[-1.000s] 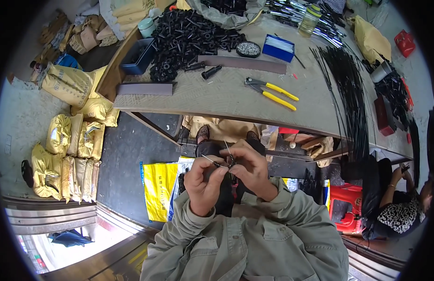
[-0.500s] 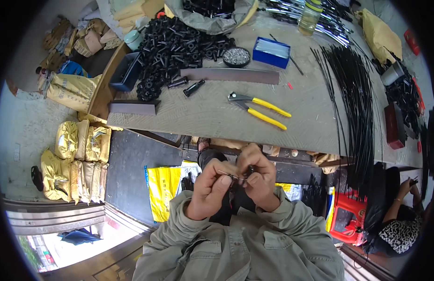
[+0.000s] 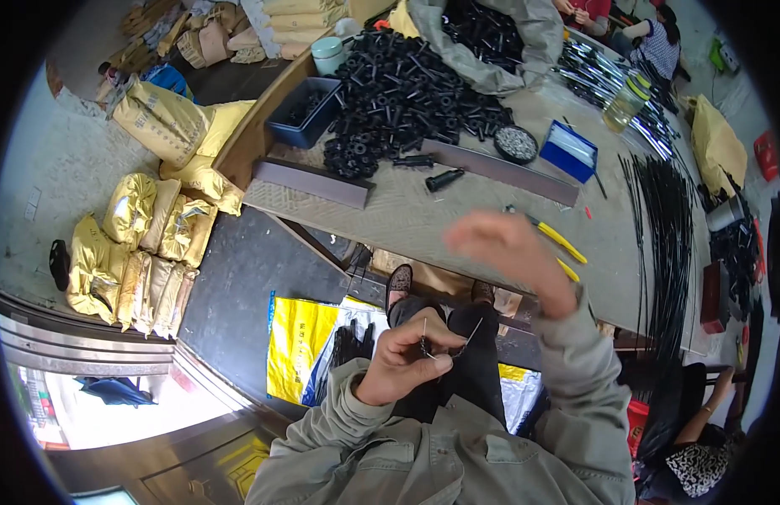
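My left hand (image 3: 398,366) is closed on a small black piece with thin wires (image 3: 428,345) poking out, held low above my legs. My right hand (image 3: 499,244) is raised over the front edge of the table (image 3: 407,215), its fingers smeared by motion. Behind it, partly covered, lie yellow-handled pliers (image 3: 565,244). Two loose black fittings (image 3: 444,179) sit near a flat metal strip (image 3: 524,181), with a pile of black fittings (image 3: 407,101) farther back.
A blue box (image 3: 568,151), a bottle (image 3: 625,105) and black rods (image 3: 663,244) are on the table. Yellow sacks (image 3: 141,236) stand left; plastic bags (image 3: 293,337) lie on the floor. Co-workers are at the back right (image 3: 655,46) and lower right (image 3: 693,459).
My right hand has left my left hand and moved up toward the table. My left hand still holds the small piece. The view has shifted, showing more co-workers at the back.
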### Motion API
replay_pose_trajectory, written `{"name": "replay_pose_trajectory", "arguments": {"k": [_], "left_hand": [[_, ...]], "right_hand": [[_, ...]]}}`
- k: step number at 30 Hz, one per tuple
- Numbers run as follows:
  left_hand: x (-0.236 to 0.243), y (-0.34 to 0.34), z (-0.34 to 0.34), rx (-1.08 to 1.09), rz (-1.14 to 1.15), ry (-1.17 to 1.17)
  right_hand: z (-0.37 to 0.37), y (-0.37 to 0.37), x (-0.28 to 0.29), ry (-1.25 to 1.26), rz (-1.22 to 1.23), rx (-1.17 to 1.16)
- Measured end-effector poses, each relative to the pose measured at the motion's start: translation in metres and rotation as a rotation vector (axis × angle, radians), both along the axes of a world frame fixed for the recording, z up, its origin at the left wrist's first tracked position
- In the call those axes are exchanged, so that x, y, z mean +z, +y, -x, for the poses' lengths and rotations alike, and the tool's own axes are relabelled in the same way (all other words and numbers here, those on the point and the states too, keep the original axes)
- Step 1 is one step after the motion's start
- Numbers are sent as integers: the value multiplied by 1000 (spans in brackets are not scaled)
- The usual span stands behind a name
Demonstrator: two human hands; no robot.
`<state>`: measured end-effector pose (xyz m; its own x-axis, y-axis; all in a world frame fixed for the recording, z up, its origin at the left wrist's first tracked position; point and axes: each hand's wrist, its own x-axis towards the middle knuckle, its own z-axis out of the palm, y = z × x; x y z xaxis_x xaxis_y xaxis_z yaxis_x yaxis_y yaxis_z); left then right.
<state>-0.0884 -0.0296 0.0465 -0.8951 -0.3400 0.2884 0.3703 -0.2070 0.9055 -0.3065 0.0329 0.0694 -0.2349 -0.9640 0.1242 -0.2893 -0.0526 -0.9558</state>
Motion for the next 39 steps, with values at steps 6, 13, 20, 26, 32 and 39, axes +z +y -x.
{"name": "replay_pose_trajectory", "arguments": {"k": [6,13,20,26,32,39], "left_hand": [[-12,-13,-7,46,-174,-10],[-21,-25,-12,4,-232,14],[-23,-21,-4,152,-324,67],[-3,6,37,97,-333,45],[5,41,53,63,-394,112],[4,57,62,77,-350,57]], "right_hand": [[41,-165,-36,1007,198,-353],[47,-191,-41,1205,6,-315],[20,-79,48,625,124,171],[-5,10,105,689,32,303],[-3,52,95,458,104,272],[-13,91,69,325,120,-40]]}}
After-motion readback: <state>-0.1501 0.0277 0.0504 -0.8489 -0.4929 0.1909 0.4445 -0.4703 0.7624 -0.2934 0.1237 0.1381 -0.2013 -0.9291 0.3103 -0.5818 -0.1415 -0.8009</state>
